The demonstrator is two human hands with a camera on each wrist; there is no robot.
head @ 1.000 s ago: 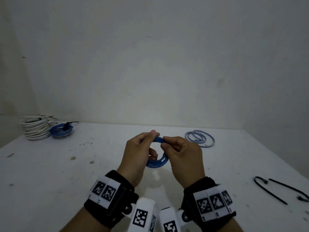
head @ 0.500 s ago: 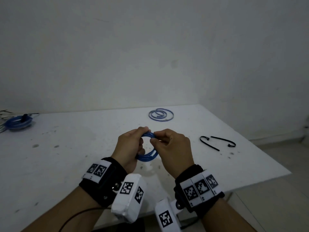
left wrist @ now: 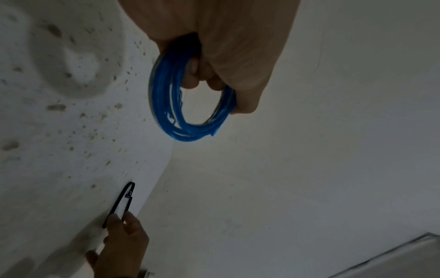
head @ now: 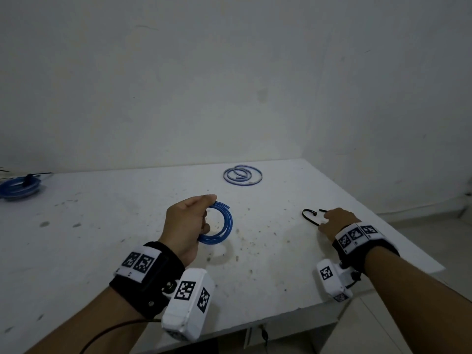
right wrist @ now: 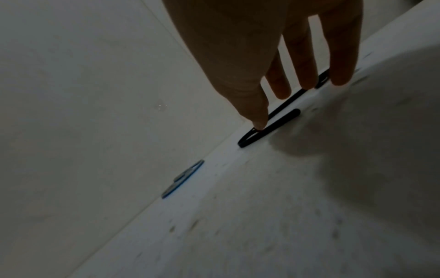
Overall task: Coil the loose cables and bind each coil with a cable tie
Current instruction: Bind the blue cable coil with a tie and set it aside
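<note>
My left hand (head: pixel 190 221) (left wrist: pixel 214 62) grips a small blue cable coil (head: pixel 223 226) (left wrist: pixel 176 116) and holds it upright above the white table (head: pixel 102 251). Its cut end sticks out at the top. My right hand (head: pixel 334 222) (right wrist: pixel 297 75) is out to the right with straight fingers laid on two black cable ties (head: pixel 309 216) (left wrist: pixel 122 203) (right wrist: pixel 273 122) lying on the table. The index fingertip touches one tie. Nothing is lifted.
A loose blue cable (head: pixel 242 175) (right wrist: pixel 183 178) lies in flat loops at the back of the table. A tied blue coil (head: pixel 19 186) sits at the far left. The table's right edge (head: pixel 383 213) runs just beyond my right hand, with floor below.
My right hand let go of the blue coil and moved right onto the black cable ties. The left hand keeps the coil alone. The head view swung right.
</note>
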